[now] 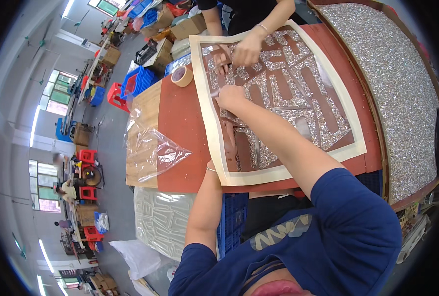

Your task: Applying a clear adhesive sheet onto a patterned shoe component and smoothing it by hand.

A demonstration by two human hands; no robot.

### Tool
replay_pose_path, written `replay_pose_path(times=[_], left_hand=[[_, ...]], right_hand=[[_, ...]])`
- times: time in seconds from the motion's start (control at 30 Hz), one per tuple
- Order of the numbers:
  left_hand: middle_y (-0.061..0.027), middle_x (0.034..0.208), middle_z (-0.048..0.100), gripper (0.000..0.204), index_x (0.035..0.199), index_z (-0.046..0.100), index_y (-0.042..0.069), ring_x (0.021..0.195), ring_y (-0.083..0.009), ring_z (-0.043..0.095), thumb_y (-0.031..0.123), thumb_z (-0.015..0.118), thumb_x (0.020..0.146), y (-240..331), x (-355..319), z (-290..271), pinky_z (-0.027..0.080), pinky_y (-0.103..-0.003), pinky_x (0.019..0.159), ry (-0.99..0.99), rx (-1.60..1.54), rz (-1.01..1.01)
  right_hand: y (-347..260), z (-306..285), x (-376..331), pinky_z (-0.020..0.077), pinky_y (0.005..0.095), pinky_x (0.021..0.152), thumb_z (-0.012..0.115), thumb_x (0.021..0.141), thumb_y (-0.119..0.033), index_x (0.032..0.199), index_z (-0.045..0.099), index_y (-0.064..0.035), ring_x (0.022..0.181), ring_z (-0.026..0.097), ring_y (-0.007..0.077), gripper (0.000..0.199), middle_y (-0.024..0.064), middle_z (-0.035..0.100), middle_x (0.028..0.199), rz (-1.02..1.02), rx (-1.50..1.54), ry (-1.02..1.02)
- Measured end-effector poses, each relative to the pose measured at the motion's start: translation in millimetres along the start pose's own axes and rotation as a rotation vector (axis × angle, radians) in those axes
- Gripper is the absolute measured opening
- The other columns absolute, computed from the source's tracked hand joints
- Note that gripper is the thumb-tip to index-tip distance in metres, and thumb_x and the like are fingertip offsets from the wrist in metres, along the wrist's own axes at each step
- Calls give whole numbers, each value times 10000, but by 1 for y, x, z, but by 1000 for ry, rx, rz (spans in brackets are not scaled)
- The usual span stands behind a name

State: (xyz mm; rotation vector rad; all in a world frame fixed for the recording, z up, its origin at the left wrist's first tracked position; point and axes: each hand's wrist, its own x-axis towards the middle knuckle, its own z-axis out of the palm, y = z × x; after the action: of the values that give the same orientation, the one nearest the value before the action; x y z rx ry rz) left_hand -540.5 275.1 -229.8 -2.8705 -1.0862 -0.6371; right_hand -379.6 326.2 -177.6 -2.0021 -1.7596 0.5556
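A large rectangular panel (278, 98) lies flat on a red-brown desk (180, 123), filling the upper middle of the frame. It has a cream border and a dark brown field bearing big stencil-like shapes, partly coated in silver glitter.

The person's right hand (230, 96) reaches up from the lower right and rests on the panel's left part, fingers pressed together in a pinch around a small, thin, pale thing, too small to identify. The left hand (228, 148) lies on the panel's lower left, just inside the border; it looks flat with fingers together, though it blends with the brown surface and is hard to tell for sure.

Across the desk, at the top of the frame, a co-worker's hand (249, 49) presses on the panel's upper part, and their other hand (222, 60) sits just beside it.

Judged from the surface, the work is partway through: glitter covers much of the middle and upper right, while broad brown strokes are bare, most of all along the left and lower left, near the hands.

The panel's long axis seems to run from the upper left of the frame toward the lower right, one short end pointing to the co-worker, the other to the right edge.

A roll of tape (182, 76) sits on the desk at the panel's upper left corner. A clear plastic bag (152, 150) lies over the desk's left edge. A wide tray of loose silver glitter (402, 89) fills the right side.
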Motion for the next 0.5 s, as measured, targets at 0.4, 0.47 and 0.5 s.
replay_pose_path(times=[0.4, 0.47, 0.5], left_hand=[[-180, 992, 554, 332, 1079, 532, -27, 863, -296, 552, 149, 553, 799, -35, 66, 14, 478, -425, 716, -28, -323, -283], [-175, 982, 556, 323, 1074, 534, -25, 851, -292, 553, 149, 553, 803, -39, 88, 18, 480, -422, 711, -45, -395, -317], [-173, 977, 557, 318, 1071, 535, -23, 845, -290, 554, 149, 553, 804, -33, 99, 27, 481, -420, 708, -56, -429, -331]], right_hand=[[37, 30, -60, 389, 502, 924, 511, 773, -79, 971, 574, 31, 1031, 512, 368, 235, 212, 539, 1030, -206, -28, 341], [49, 24, -105, 344, 522, 979, 513, 768, -82, 1010, 571, 38, 1095, 489, 371, 277, 216, 538, 1079, -272, -103, 338], [53, 25, -122, 292, 545, 1012, 519, 771, -100, 1069, 556, 51, 1158, 455, 371, 335, 226, 523, 1142, -281, -200, 362]])
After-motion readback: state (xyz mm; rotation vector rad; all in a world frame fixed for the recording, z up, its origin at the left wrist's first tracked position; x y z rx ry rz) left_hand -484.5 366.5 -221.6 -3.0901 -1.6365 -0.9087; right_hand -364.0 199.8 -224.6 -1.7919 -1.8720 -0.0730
